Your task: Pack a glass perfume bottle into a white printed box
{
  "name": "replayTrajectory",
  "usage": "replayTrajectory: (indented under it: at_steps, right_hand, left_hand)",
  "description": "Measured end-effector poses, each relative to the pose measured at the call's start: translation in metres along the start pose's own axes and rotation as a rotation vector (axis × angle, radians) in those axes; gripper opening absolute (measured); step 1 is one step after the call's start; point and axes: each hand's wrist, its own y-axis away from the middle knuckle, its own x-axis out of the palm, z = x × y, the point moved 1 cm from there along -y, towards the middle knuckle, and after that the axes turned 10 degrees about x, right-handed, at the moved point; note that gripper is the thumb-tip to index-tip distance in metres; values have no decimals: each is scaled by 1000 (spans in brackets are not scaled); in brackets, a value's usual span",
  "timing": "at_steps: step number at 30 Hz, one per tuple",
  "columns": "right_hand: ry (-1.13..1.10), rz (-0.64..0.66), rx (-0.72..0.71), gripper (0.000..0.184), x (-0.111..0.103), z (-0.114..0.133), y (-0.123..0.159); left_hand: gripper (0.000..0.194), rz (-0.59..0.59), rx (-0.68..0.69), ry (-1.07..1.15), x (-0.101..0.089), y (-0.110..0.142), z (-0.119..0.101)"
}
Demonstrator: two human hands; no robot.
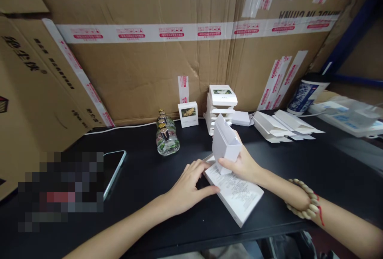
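My right hand [243, 165] grips a small white open carton [225, 144], held upright over the near middle of the black table [143, 179]. My left hand [188, 187] rests with curled fingers on the left end of a stack of flat white printed cartons [236, 195] lying beneath the held carton. Just behind, to the left, stand small glass bottles with gold caps [166, 135] in a row. A beaded bracelet [305, 203] sits on my right wrist.
A phone [113, 169] lies at the left beside a blurred patch. At the back stand a small printed box [188, 114], a pile of white boxes [220, 107], flat carton blanks [281, 125], a blue-patterned cup [305, 93] and a tray [350, 117]. Large cardboard boxes [143, 63] wall the table.
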Motion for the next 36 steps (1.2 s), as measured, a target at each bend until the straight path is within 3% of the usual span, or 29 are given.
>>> replayTrajectory:
  at_steps: [4, 13, 18, 24, 27, 31, 36]
  right_hand:
    - [75, 40, -24, 80, -2, 2, 1]
    - [138, 24, -70, 77, -4, -1, 0]
    - [138, 14, -31, 76, -5, -5, -1]
    - [87, 8, 14, 69, -5, -4, -4]
    - [58, -2, 34, 64, -6, -2, -5]
    - [39, -23, 55, 66, -8, 0, -4]
    - [37, -41, 96, 64, -5, 3, -3]
  left_hand:
    - [49, -11, 43, 17, 0, -1, 0]
    - [42, -70, -32, 149, -1, -4, -3]
    - [47, -55, -67, 237, -1, -4, -2]
    - [55, -121, -55, 319, 2, -3, 2]
    - [47, -138, -59, 313, 0, -4, 2]
    - [10, -233, 20, 215, -7, -6, 4]
    - [15, -388, -2, 126, -13, -8, 8]
